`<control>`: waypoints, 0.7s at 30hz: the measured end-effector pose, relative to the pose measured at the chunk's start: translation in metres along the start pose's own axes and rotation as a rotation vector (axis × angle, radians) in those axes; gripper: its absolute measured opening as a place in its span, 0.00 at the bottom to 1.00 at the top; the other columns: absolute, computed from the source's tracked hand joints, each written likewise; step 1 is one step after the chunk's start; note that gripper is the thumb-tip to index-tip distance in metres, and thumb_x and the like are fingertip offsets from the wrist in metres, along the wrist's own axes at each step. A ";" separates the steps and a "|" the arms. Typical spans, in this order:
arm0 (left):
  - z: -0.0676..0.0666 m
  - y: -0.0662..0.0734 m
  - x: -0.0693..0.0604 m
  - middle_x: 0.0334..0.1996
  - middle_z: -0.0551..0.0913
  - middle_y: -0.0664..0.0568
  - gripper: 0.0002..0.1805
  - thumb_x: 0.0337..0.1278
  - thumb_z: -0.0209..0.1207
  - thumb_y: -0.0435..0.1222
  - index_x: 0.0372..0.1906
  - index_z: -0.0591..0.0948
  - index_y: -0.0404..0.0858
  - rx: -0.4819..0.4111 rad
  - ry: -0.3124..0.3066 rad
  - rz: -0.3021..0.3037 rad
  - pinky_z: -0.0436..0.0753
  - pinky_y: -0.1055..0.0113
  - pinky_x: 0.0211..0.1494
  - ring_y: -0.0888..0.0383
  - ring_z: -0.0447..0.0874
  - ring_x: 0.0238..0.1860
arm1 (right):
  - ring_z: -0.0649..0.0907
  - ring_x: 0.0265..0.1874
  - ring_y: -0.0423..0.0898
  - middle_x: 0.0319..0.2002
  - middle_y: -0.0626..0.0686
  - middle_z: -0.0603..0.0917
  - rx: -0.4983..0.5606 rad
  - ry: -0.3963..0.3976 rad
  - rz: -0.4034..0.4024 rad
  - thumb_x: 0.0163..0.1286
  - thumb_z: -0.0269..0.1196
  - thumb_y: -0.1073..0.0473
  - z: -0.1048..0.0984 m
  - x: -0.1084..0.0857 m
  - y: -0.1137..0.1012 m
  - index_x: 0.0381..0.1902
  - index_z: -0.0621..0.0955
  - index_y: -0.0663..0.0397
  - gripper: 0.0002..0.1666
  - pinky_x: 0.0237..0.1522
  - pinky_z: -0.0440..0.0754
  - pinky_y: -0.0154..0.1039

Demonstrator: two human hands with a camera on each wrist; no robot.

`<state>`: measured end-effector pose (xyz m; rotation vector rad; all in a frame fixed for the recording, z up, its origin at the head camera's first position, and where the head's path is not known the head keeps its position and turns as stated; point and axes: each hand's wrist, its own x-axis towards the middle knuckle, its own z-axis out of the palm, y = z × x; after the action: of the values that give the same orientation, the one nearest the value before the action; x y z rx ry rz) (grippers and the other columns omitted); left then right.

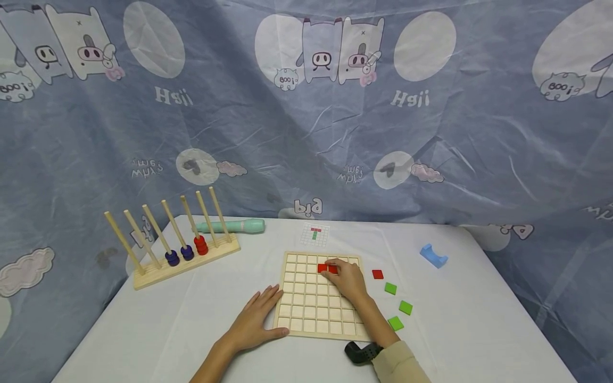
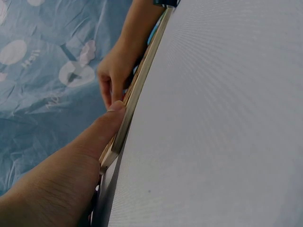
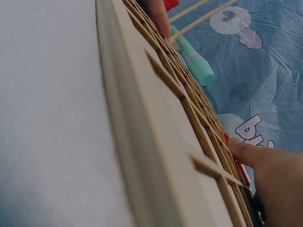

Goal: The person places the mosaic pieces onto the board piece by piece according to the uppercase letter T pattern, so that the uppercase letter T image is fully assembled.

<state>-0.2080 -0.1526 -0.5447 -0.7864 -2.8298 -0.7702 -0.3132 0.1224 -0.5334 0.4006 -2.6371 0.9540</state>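
A wooden grid board [image 1: 304,314] lies at the middle of the table. One red square tile [image 1: 322,268] sits in a cell of its upper part. Directly to the right, my right hand [image 1: 350,281] pinches a second red tile [image 1: 333,269] between thumb and fingers over the neighbouring cell. My left hand [image 1: 256,322] rests along the board's left edge with its fingers extended, the thumb [image 2: 113,111] touching the near left corner. Right of the board lie a loose red tile [image 1: 378,274] and three green tiles [image 1: 406,307].
Behind the board lies a card [image 1: 315,234] printed with a red and green T pattern. A wooden peg stand [image 1: 191,268] with blue and red rings stands at the left, a mint-green cylinder [image 1: 249,226] behind it. A blue curved block [image 1: 433,256] lies at the right.
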 end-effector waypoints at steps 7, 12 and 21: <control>0.000 0.000 0.000 0.70 0.56 0.51 0.52 0.44 0.52 0.70 0.70 0.59 0.40 0.004 -0.010 -0.014 0.48 0.54 0.70 0.53 0.48 0.70 | 0.53 0.10 0.36 0.08 0.42 0.60 -0.002 0.006 -0.019 0.52 0.70 0.46 -0.001 0.000 0.000 0.43 0.84 0.48 0.22 0.10 0.53 0.30; 0.001 0.001 0.001 0.70 0.56 0.50 0.53 0.43 0.51 0.70 0.70 0.59 0.41 0.002 -0.015 -0.019 0.48 0.53 0.70 0.53 0.48 0.70 | 0.55 0.10 0.36 0.09 0.42 0.61 0.007 0.007 -0.019 0.52 0.70 0.47 -0.003 -0.002 -0.001 0.43 0.84 0.49 0.22 0.11 0.54 0.31; 0.001 -0.001 0.000 0.70 0.56 0.51 0.53 0.44 0.51 0.70 0.70 0.59 0.41 0.011 -0.005 -0.010 0.48 0.53 0.70 0.53 0.48 0.70 | 0.57 0.09 0.37 0.08 0.42 0.63 0.026 0.004 -0.019 0.52 0.70 0.47 -0.017 -0.005 0.008 0.45 0.84 0.49 0.22 0.12 0.57 0.32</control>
<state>-0.2084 -0.1528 -0.5458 -0.7738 -2.8425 -0.7544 -0.3085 0.1406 -0.5276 0.4287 -2.6146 0.9833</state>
